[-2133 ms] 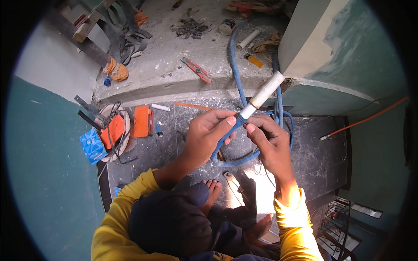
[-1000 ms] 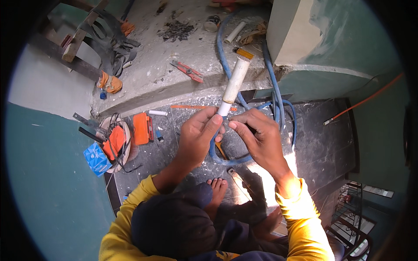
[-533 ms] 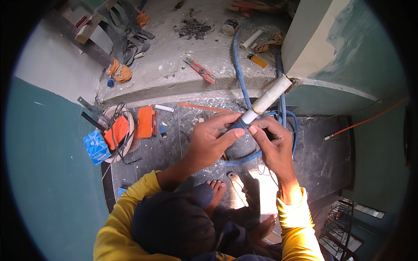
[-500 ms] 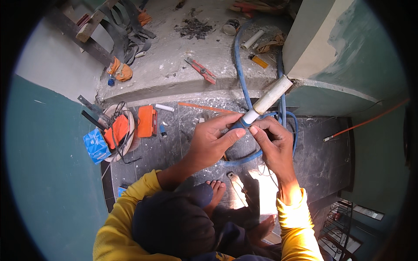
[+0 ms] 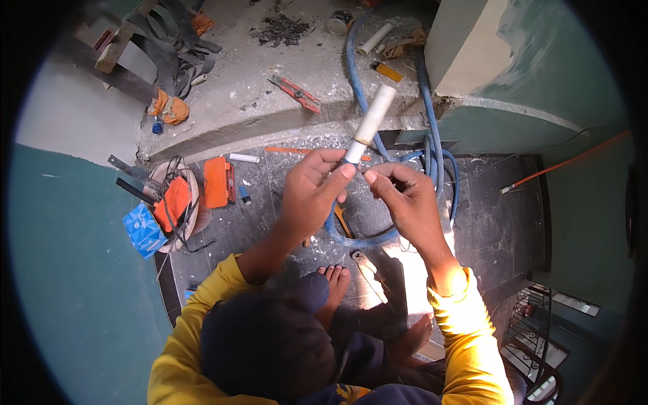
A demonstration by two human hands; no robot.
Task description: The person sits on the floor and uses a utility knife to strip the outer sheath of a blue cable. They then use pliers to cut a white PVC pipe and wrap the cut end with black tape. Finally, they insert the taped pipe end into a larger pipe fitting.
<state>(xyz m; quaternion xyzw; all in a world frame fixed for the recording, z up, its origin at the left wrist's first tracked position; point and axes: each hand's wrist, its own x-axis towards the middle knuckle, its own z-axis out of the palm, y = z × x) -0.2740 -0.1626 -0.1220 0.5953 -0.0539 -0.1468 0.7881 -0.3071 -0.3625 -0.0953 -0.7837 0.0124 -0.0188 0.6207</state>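
Observation:
My left hand [image 5: 312, 187] is wrapped round the end of a blue hose [image 5: 364, 241], thumb pressed along it. Out of that end a white pipe [image 5: 375, 116] sticks up and to the right, with a wider, dirty sleeve on its far part. My right hand [image 5: 408, 199] is closed in a pinch beside the joint, thumb against forefinger. Something small and dark seems to be between its fingertips, too small to name. The hose loops below both hands and runs back up over the ledge.
Red-handled cutters [image 5: 295, 93], a yellow-handled tool [image 5: 387, 71] and a loose white pipe [image 5: 376, 38] lie on the concrete ledge [image 5: 223, 131]. On the tiled floor are an orange case [image 5: 217, 182] and a bucket [image 5: 196, 206] with cables. A railing [image 5: 530, 324] stands lower right.
The pipe and hose end have moved left and tilted more upright. My right fingers have come slightly away from the joint, still pinched. The whole view has shifted a little.

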